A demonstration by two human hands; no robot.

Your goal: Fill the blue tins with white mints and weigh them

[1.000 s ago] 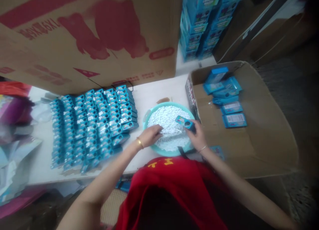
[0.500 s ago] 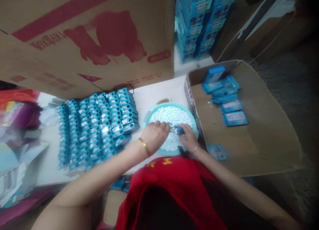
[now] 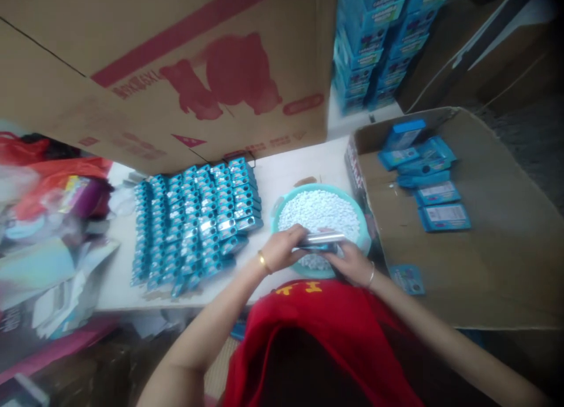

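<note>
A slim pack with a silvery top edge and some blue below spans the space between my hands. My left hand, with a gold bangle at the wrist, pinches its left end. At the other end my right hand has its fingers closed around the pack. Blur hides the pack's front. Directly beneath lies a turquoise basin filled with small white candies. To the left, many small blue candy boxes stand in tight rows on the white table.
An open carton with several flat blue boxes stands right of the basin. Behind the rows rises a large printed cardboard box. Blue display boxes are stacked at the back. Bags and papers crowd the left.
The small blue pack has turned so a long silvery edge shows between my hands. My right hand has shifted along it. The whole view has swung left.
</note>
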